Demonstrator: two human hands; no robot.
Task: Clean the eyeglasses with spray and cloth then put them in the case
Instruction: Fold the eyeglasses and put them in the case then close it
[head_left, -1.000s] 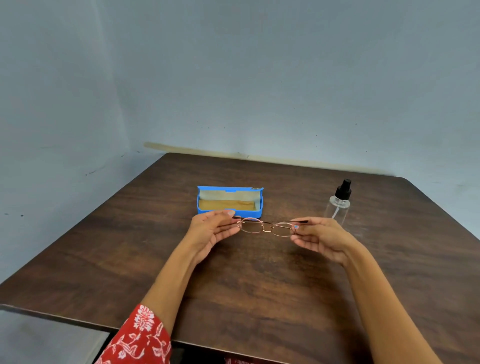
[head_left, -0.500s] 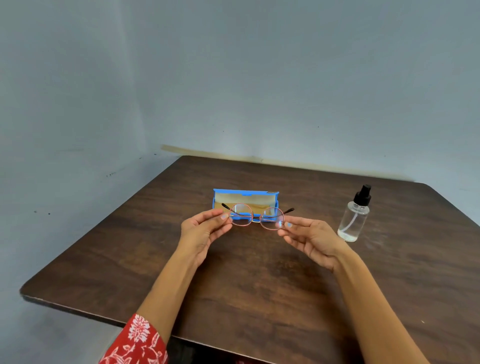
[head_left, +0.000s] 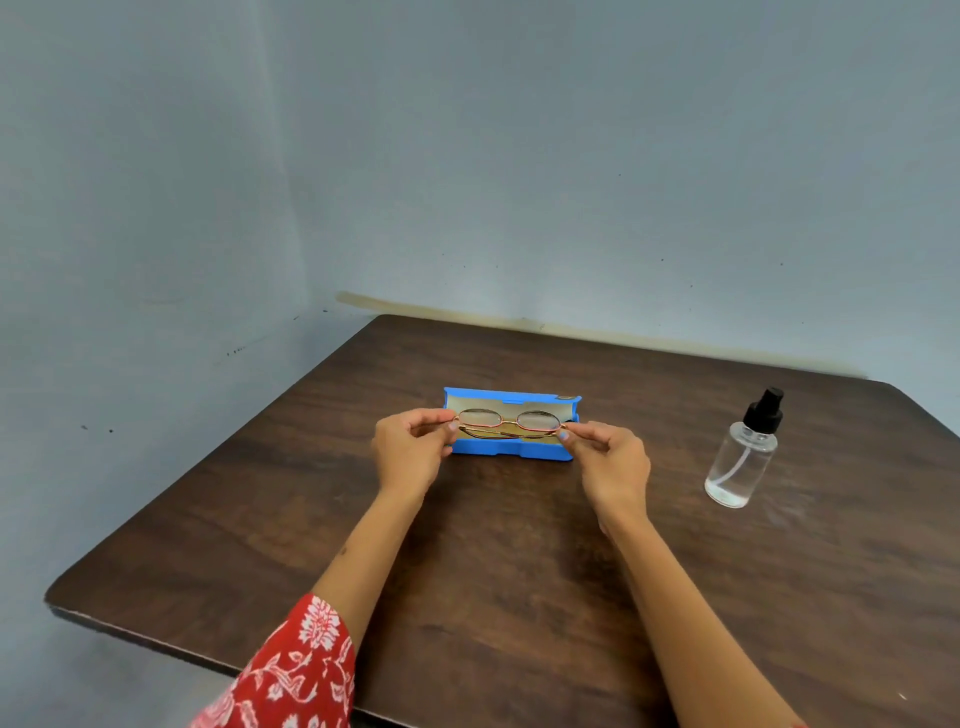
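Note:
Thin gold-rimmed eyeglasses (head_left: 510, 422) with folded temples hang just over the open blue case (head_left: 511, 452), which has a tan lining. My left hand (head_left: 410, 452) pinches the frame's left end between thumb and fingers. At the right end, my right hand (head_left: 608, 460) pinches the frame the same way. A clear spray bottle (head_left: 740, 460) with a black pump top stands upright to the right, apart from both hands. No cloth shows apart from the tan material inside the case.
The dark wooden table (head_left: 519, 571) sits in a corner of grey-blue walls (head_left: 519, 156). Its left edge and near edge are close by. A red patterned sleeve (head_left: 296, 670) covers my left upper arm.
Both hands carried the glasses away from me to just above the open case. The temples, open a second ago, are now folded. The bottle has not moved on the table.

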